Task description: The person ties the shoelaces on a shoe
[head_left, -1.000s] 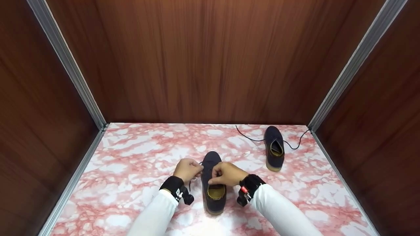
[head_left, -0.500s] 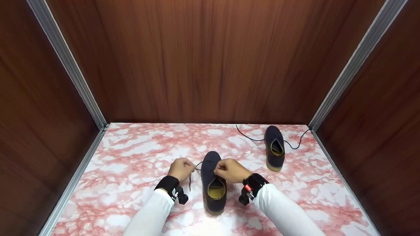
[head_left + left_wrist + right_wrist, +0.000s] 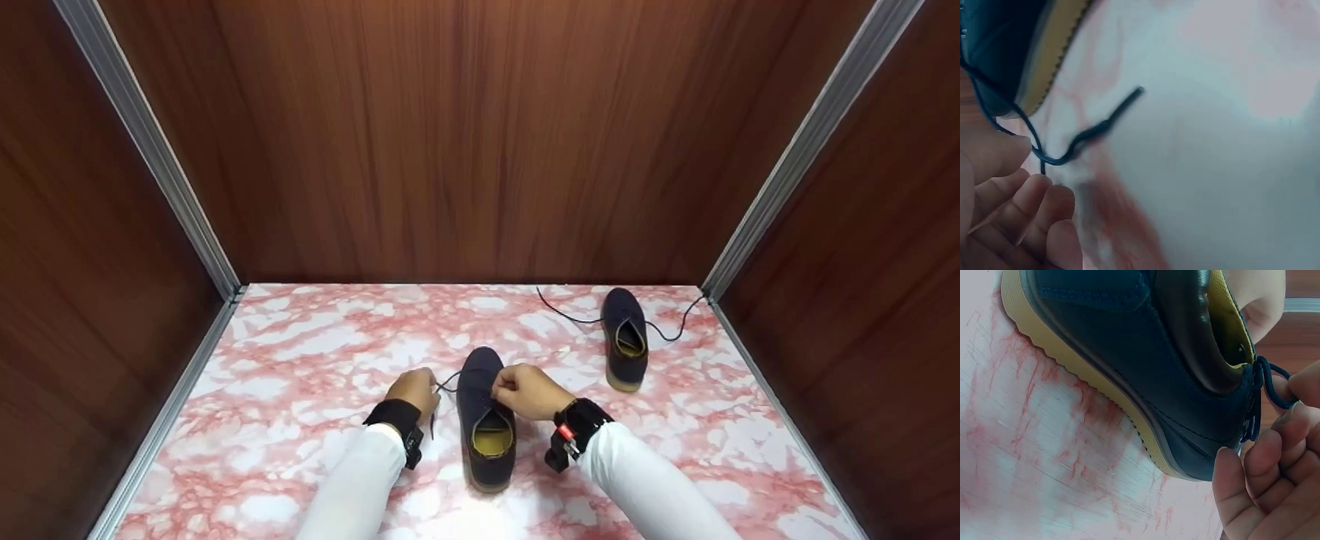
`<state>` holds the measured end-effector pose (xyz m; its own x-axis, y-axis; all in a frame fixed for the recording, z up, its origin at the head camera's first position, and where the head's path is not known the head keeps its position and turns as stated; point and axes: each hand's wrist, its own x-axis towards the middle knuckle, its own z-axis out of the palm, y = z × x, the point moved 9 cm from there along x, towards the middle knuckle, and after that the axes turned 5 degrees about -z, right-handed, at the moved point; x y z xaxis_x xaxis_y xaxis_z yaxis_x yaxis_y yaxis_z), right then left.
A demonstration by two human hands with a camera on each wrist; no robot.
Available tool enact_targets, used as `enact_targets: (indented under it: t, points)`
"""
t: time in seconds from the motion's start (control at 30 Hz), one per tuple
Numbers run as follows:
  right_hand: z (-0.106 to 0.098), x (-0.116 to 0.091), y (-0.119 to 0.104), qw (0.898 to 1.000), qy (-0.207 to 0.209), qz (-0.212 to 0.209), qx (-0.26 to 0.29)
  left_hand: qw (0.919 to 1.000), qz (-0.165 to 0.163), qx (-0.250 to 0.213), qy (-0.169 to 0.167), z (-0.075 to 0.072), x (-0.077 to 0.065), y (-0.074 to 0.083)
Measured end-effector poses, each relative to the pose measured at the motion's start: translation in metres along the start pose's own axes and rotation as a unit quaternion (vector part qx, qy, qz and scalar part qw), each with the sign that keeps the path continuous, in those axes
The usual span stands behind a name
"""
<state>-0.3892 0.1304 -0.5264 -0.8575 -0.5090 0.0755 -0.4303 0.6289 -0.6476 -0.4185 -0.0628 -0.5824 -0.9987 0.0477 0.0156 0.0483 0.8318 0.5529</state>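
A dark navy lace-up shoe (image 3: 478, 366) with a yellow lining and tan sole stands in front of me, toe pointing away. At its left side my left hand (image 3: 415, 390) pinches a dark shoelace (image 3: 1055, 162) between thumb and fingers. The lace's free end sticks out past the fingers in the left wrist view. Over the lacing, my right hand (image 3: 531, 390) pinches a loop of lace (image 3: 1275, 391), its other fingers curled near the shoe's upper. The lacing is partly hidden behind the right hand in the head view.
A matching shoe (image 3: 626, 367) stands at the back right, its laces (image 3: 574, 319) spread to both sides. The tabletop (image 3: 300, 405) has a red and white marbled pattern. Brown wood-look panels (image 3: 450, 150) with metal corner strips enclose it on the back and sides.
My left hand has drawn away to the left from the shoe with the lace and turned slightly. The right hand has shifted a little forward, up from the shoe's opening to the lacing.
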Motion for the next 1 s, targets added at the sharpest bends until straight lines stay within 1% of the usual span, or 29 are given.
enact_targets:
  t: [0.13, 0.23, 0.37, 0.47, 0.57, 0.7, 0.77, 0.9, 1.0]
  points:
    - [0.002, 0.000, 0.000, 1.000, -0.006, 0.004, 0.006, 0.9985, 0.011, 0.051, 0.016, 0.008, 0.000, 0.002]
    - [0.002, -0.001, 0.001, 1.000, -0.008, 0.006, 0.005, 0.9966, 0.012, 0.077, 0.026, 0.013, 0.001, 0.002]
    - [-0.001, -0.003, 0.003, 1.000, -0.006, 0.007, -0.002, 0.9951, 0.009, 0.097, 0.019, 0.018, 0.002, 0.001]
    - [-0.004, -0.004, 0.005, 1.000, -0.001, 0.004, -0.006, 0.9950, 0.011, 0.099, 0.007, 0.016, 0.002, 0.002]
    - [-0.005, -0.004, 0.006, 1.000, 0.008, 0.003, -0.007, 0.9960, 0.021, 0.087, 0.002, 0.009, 0.002, 0.005]
    - [-0.006, -0.003, 0.007, 1.000, 0.025, 0.006, -0.011, 0.9983, 0.032, 0.048, 0.002, -0.003, 0.000, 0.008]
    - [-0.007, -0.002, 0.009, 0.999, 0.033, 0.013, -0.015, 0.9991, 0.034, 0.026, -0.004, -0.007, -0.001, 0.008]
    - [-0.009, -0.001, 0.010, 0.999, 0.043, 0.021, -0.013, 0.9989, 0.025, -0.018, -0.037, -0.007, -0.004, 0.006]
    - [-0.010, 0.000, 0.009, 0.999, 0.045, 0.020, -0.006, 0.9956, 0.017, -0.070, -0.060, -0.008, -0.007, 0.005]
